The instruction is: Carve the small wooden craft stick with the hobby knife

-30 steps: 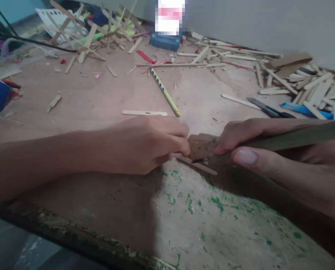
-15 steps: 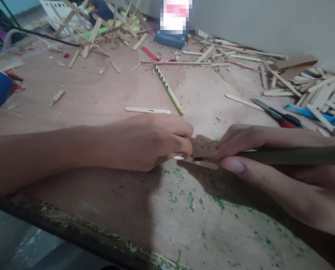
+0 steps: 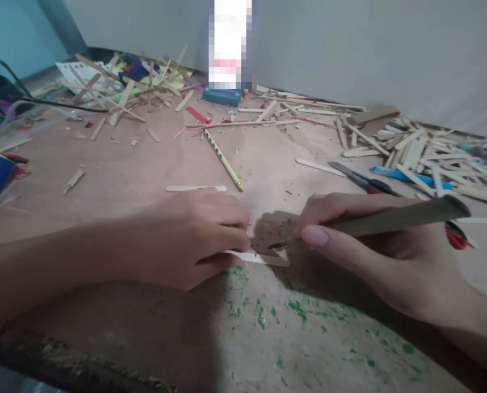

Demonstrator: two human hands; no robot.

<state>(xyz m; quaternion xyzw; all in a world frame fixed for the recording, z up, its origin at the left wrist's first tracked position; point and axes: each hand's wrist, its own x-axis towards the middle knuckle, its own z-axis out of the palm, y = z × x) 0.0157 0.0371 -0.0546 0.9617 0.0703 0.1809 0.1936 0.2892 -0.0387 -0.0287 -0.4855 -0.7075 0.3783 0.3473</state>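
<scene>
My left hand (image 3: 202,234) is closed and presses a pale popsicle stick (image 3: 263,258) to the tabletop. Its fingertips cover the stick's left part. Near the stick's right end a thin sliver stands up from the wood. Between the thumb and fingers of my right hand (image 3: 374,256) is a carving knife (image 3: 399,215) with a thick, dark olive handle. Its narrow dark tip points left, just above the stick; whether it touches the wood is unclear. Just beyond my left hand lies another popsicle stick (image 3: 196,189) with a dark mark in its middle.
A yellow pencil (image 3: 223,159) lies past my hands. At the right are a box cutter (image 3: 362,177), a blue tube-like item (image 3: 411,177) and a heap of popsicle sticks (image 3: 415,147). A blue stand (image 3: 221,96) holds a bright blurred screen. Green flecks mark the wooden table (image 3: 243,338).
The view has tilted up and shifted right. The knife tip now sits higher relative to the stick, and a raised sliver shows at the stick's right end. Both hands keep their holds.
</scene>
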